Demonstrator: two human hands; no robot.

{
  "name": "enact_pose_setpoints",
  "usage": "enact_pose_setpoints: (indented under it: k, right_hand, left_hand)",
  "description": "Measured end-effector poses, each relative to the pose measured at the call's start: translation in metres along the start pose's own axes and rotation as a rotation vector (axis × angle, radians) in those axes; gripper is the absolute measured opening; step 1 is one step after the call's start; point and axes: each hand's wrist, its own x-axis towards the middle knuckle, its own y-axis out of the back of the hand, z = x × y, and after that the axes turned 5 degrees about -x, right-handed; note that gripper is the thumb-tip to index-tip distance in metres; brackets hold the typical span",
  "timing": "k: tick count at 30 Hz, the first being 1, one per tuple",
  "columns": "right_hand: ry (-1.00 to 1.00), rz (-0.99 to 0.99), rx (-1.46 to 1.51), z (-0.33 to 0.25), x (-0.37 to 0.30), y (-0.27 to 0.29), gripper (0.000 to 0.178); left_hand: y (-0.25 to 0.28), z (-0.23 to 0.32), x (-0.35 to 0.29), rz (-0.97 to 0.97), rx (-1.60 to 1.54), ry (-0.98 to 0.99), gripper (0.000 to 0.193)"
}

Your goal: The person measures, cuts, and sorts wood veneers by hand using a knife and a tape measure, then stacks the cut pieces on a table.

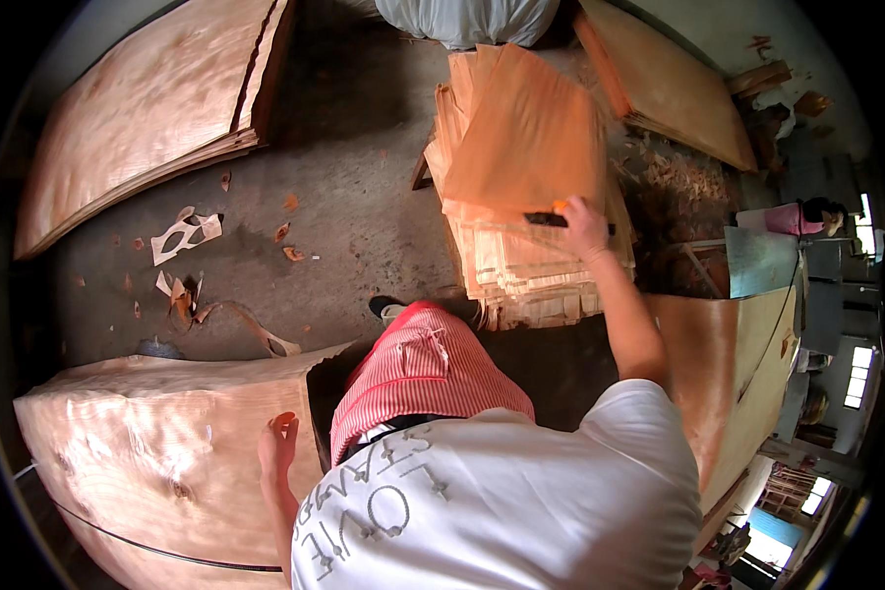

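My right hand [584,228] is closed round a dark, narrow tool [546,218] at the front edge of the top veneer sheet [526,138]. The tool's exact kind does not show. Something orange covers a fingertip of this hand. The orange-brown sheet lies slanted across a stack of thin veneer sheets [521,280], its far edge blurred. My left hand [277,447] hangs beside my hip, over a large pale veneer pile [167,423]. An orange cover sits on one of its fingers. Its fingers are loosely bent, and I see nothing held in them.
Another veneer stack [157,98] stands at the far left, and one more [669,79] at the far right. A white sack [467,20] sits at the back. Veneer scraps [187,236] litter the floor. A pale sheet pile [728,364] is at my right.
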Motion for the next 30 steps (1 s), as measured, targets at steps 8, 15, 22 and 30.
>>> enact_pose_setpoints:
  k: [8, 15, 22, 30]
  right_hand:
    - [-0.166, 0.305, -0.222, 0.077, 0.057, 0.100, 0.024]
    - [-0.378, 0.343, -0.375, 0.141, 0.174, 0.181, 0.025]
    - [-0.366, 0.428, -0.564, 0.110, 0.249, 0.284, 0.027]
    - [0.066, 0.537, -0.322, 0.007, 0.313, 0.361, 0.021]
  left_hand:
    - [0.001, 0.021, 0.018, -0.045, -0.042, -0.053, 0.022]
    - [-0.004, 0.017, 0.035, -0.004, -0.066, -0.130, 0.021]
    - [0.003, 0.031, 0.017, 0.040, -0.036, -0.123, 0.021]
    - [-0.007, 0.011, 0.016, 0.108, -0.344, -0.102, 0.021]
